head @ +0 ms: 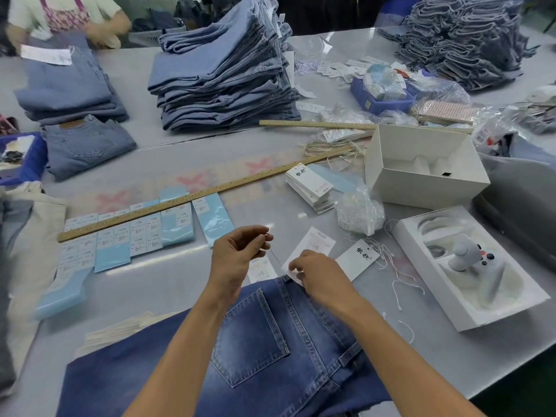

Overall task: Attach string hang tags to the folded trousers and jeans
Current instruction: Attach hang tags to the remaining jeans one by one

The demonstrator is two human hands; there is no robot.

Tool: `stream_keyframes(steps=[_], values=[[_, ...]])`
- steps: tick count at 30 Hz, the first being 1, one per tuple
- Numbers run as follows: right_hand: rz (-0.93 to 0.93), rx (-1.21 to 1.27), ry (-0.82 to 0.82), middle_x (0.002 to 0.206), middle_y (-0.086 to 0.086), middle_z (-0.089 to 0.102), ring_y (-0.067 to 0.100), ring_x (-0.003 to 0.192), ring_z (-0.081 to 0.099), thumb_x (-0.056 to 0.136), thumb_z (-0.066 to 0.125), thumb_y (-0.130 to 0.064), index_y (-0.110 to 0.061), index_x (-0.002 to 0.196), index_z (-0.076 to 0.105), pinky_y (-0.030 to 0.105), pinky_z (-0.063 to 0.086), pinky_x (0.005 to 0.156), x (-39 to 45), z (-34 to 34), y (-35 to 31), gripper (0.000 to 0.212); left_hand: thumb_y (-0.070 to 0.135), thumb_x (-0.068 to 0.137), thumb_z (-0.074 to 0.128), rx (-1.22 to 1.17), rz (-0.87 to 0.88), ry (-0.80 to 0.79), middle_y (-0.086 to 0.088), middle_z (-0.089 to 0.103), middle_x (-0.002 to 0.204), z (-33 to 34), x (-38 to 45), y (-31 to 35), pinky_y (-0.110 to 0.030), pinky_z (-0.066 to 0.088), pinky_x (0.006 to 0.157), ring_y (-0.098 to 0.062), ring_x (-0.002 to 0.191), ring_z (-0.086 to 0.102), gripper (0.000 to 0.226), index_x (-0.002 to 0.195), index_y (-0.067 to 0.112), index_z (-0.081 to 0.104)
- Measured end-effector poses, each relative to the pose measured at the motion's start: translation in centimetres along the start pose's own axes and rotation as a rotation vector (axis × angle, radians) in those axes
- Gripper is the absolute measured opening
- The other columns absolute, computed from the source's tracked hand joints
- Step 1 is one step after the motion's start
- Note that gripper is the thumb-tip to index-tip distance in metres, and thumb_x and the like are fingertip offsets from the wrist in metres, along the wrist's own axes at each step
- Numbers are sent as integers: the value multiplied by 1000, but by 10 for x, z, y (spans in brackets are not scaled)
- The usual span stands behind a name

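Observation:
Dark blue folded jeans (258, 350) lie back pocket up at the near edge of the table. My right hand (319, 273) pinches a white hang tag (313, 248) at the jeans' waistband. My left hand (237, 251) hovers above the waistband with its fingertips pinched on a thin string that is barely visible. Another white tag with black writing (359, 257) lies just right of my right hand. Loose white strings (391, 266) are scattered beside it.
A tag stack (310, 185), a bag of strings (359, 210), white boxes (421, 167) (469, 266) sit right. A long wooden ruler (192, 195) lies over blue label strips (132, 233). Light jeans stacks (222, 73) (463, 37) stand behind. A person (69, 16) works far left.

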State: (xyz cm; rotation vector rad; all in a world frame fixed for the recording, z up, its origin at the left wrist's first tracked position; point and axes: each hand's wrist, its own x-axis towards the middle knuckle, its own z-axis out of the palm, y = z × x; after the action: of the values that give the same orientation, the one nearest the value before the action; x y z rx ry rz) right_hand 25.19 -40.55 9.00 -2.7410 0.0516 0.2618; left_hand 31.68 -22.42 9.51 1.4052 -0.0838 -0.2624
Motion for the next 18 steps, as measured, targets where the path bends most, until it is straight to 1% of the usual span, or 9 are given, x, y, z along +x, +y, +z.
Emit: stream_keyframes(steps=[5, 8, 10, 12, 13, 15, 16, 17, 18], values=[[-137, -254, -56, 114, 3, 63, 27, 104, 61, 93, 54, -1, -17, 113, 67, 37, 50, 79, 1, 3, 8, 28, 1, 98, 62, 46, -34, 30, -10, 78, 91, 5, -4, -8, -25, 57, 64, -20, 74, 71, 12, 102, 6, 71], [-197, -287, -62, 109, 4, 63, 25, 103, 58, 95, 52, -3, -14, 109, 67, 38, 49, 78, 0, 6, 15, 23, 1, 98, 62, 102, -43, 54, -5, 77, 90, 10, -6, -11, -24, 54, 61, -13, 72, 68, 12, 100, 8, 72], [-206, -256, -46, 108, 6, 64, 25, 103, 57, 96, 52, -4, -11, 106, 67, 36, 45, 77, 2, 7, 20, 20, 1, 98, 62, 115, -39, 42, -3, 77, 91, 10, -6, -10, -23, 53, 59, -12, 72, 67, 13, 99, 9, 72], [-185, -103, 11, 105, 5, 66, 23, 101, 59, 98, 54, -8, -11, 103, 68, 33, 45, 80, 3, 10, 24, 14, -1, 97, 63, 142, -20, 9, -3, 77, 90, 11, -7, -8, -22, 52, 58, -12, 71, 67, 15, 97, 11, 73], [-148, 52, 50, 103, 1, 68, 19, 98, 61, 99, 57, -12, -12, 101, 69, 31, 47, 82, 1, 12, 24, 12, -2, 96, 63, 173, -6, -9, -3, 77, 87, 12, -8, -7, -22, 52, 58, -12, 71, 66, 17, 96, 12, 73], [-54, 409, 119, 94, -11, 72, 6, 90, 65, 96, 65, -18, -23, 96, 71, 21, 50, 82, -6, 17, 24, 8, -1, 94, 66, 256, 18, -53, -2, 76, 83, 17, -12, -8, -23, 53, 59, -11, 70, 67, 18, 95, 15, 74], [-15, 541, 145, 91, -14, 73, 3, 88, 66, 94, 69, -20, -30, 92, 71, 17, 50, 80, -11, 20, 23, 11, 0, 92, 68, 299, 24, -77, -1, 76, 82, 19, -15, -10, -23, 54, 61, -12, 71, 68, 18, 96, 17, 74], [22, 654, 160, 89, -15, 74, 4, 88, 68, 92, 71, -21, -34, 90, 72, 16, 51, 80, -16, 23, 24, 13, 2, 91, 70, 340, 29, -103, 1, 76, 82, 21, -18, -12, -24, 54, 62, -13, 73, 69, 18, 97, 19, 73], [60, 770, 170, 89, -12, 75, 7, 87, 70, 91, 73, -22, -34, 89, 74, 19, 55, 81, -21, 27, 24, 13, 3, 91, 71, 383, 36, -130, 2, 76, 82, 22, -20, -16, -23, 54, 64, -13, 75, 70, 19, 98, 21, 71]])
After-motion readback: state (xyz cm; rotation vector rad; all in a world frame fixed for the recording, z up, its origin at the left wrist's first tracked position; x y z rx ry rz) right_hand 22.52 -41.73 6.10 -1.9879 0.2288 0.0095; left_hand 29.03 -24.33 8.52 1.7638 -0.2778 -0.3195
